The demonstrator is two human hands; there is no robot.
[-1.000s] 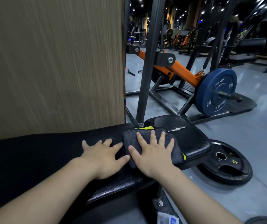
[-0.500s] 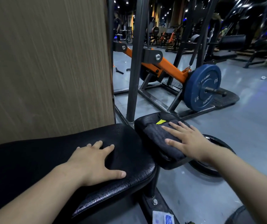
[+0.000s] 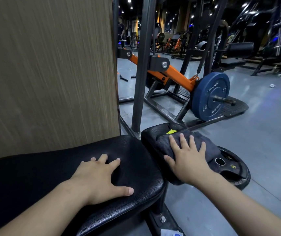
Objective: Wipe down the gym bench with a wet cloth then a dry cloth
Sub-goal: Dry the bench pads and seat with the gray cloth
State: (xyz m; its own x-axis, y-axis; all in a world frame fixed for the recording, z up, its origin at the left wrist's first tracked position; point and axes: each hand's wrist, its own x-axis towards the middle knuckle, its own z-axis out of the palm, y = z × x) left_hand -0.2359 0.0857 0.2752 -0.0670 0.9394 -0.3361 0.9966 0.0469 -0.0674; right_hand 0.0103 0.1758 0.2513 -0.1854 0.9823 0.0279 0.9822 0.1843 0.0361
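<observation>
Cloth point(image 3: 185, 145) shifted from table point(image 3: 54, 172) centre to its end pad, right edge | right hand point(image 3: 188, 160) grip flat, pressing cloth | left hand point(image 3: 100, 179) splayed, empty | wiping nearing table end.

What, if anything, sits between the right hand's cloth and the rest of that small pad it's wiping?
Nothing visible does. The right hand presses the dark cloth flat on the small pad, whose uncovered surface looks bare apart from a yellow patch. The left hand rests apart, on the big pad.
</observation>
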